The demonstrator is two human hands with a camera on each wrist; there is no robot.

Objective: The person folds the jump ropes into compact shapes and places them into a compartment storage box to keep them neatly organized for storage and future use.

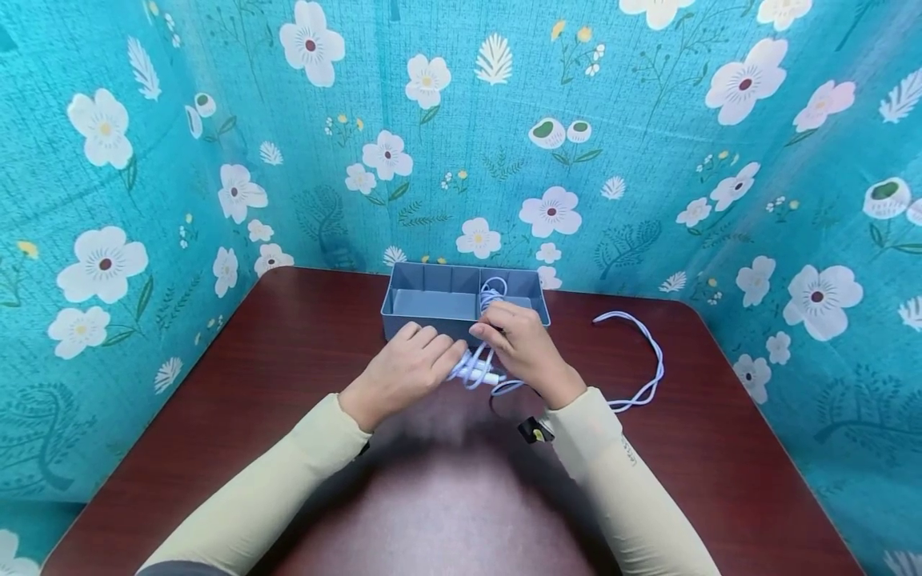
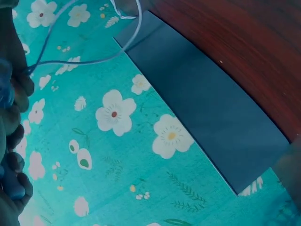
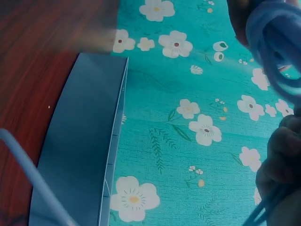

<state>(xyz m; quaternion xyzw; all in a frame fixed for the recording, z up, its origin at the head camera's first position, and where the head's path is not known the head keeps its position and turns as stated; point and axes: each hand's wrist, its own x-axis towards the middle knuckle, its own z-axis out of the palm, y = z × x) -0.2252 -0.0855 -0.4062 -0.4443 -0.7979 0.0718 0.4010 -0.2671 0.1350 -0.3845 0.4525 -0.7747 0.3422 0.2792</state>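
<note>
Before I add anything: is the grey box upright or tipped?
Upright: in the head view, the grey box stands on the table, its open top facing up.

- Two hands are showing: left hand (image 1: 409, 366), right hand (image 1: 529, 342)
- Two pale sleeves (image 1: 266, 480) are covering the arms
- At least one pale cable (image 1: 474, 370) is showing; tangled loops are hiding the exact count
- One loose cable end (image 1: 614, 314) is lying at right
- One tray (image 1: 398, 326) is standing; one divider (image 1: 479, 290) is making two compartments
- One table (image 1: 310, 352) is showing
- One black tab (image 1: 535, 430) is sitting by right cuff

Looped cable (image 3: 256, 40) near bent fingers (image 3: 283, 148), blue-grey box (image 3: 77, 136) at left.
</note>
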